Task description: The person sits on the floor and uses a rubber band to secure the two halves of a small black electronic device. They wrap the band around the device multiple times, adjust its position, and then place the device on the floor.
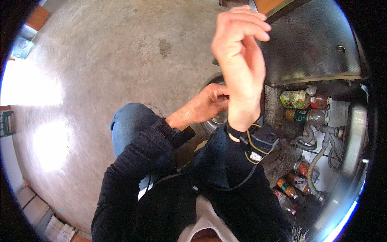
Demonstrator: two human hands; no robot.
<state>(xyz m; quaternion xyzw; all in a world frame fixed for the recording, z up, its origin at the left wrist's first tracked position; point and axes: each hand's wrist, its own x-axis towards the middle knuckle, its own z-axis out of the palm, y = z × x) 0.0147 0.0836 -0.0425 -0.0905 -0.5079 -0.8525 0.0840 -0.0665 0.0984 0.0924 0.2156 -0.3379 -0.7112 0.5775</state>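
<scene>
My right hand [238, 52] is raised high in front of me, with its fingers loosely bent over to the right. Nothing shows in its palm, and its fingertips appear close to the lower corner of a brown-edged panel. My left hand [207, 103] is lower, behind the right wrist, with its thumb and fingers brought together. Their tips are hidden by the right forearm, so what they hold cannot be seen. Beneath both hands a round metal basin [208, 126] stands on the floor, mostly covered by my hands and knee.
To the right, a textured metal panel [310, 48] borders an open space under a sink [354, 141]. Inside are a green-labelled bottle [295, 99], several other plastic bottles, and grey drain pipes [322, 147]. Concrete floor [100, 60] spreads left. A cable hangs from my right wrist device [264, 139].
</scene>
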